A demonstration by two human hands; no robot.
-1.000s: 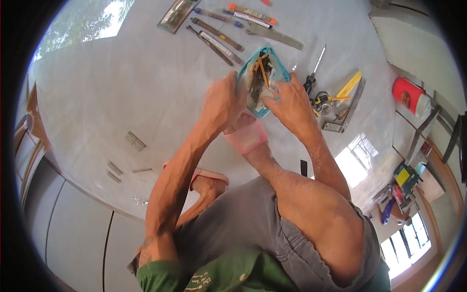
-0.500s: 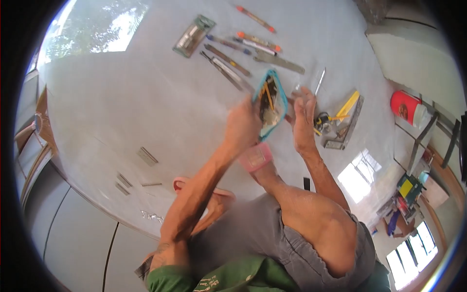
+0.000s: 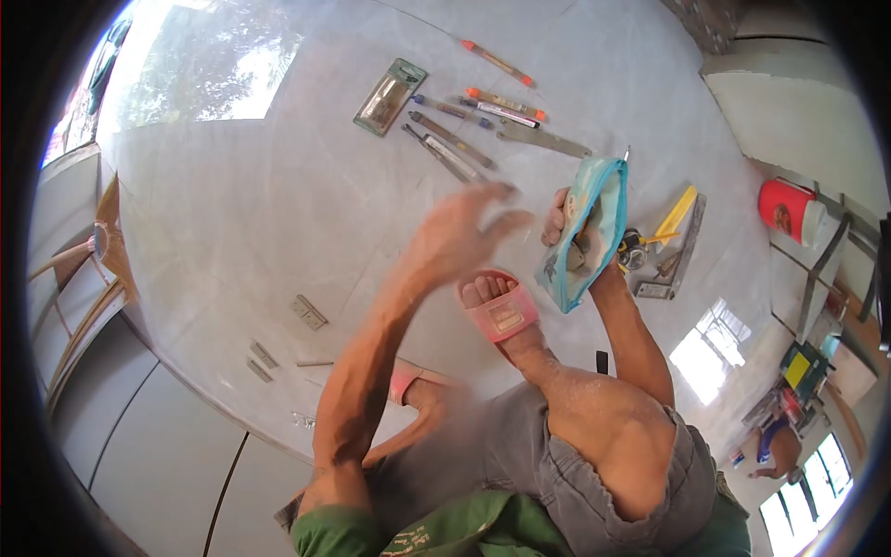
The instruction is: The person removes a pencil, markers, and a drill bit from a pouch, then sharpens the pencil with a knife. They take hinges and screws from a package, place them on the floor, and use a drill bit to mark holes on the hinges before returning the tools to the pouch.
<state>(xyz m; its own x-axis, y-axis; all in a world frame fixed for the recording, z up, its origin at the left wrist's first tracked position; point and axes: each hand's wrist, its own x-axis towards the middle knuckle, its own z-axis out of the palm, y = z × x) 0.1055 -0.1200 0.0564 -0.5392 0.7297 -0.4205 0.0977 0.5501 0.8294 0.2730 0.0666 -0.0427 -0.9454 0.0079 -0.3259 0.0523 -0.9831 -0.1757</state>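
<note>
My right hand [image 3: 568, 234] grips a light blue zip pouch [image 3: 587, 232] by its side and holds it upright above the floor, with its opening turned to the right. My left hand [image 3: 461, 232] is blurred, with its fingers spread, and holds nothing; it hovers just left of the pouch, above my foot in a pink sandal [image 3: 498, 310]. Beyond both hands a row of pens, markers and flat tools [image 3: 473, 116] lies on the grey floor.
A packaged item [image 3: 389, 96] lies at the far left of the tool row. A yellow-handled tool and a metal square [image 3: 670, 243] lie right of the pouch, a red container [image 3: 787, 209] further right. Small metal plates [image 3: 307, 311] lie at the left.
My left hand has let go of the pouch and moved left, fingers spread. My right hand has taken the pouch and swung it to the right, side-on.
</note>
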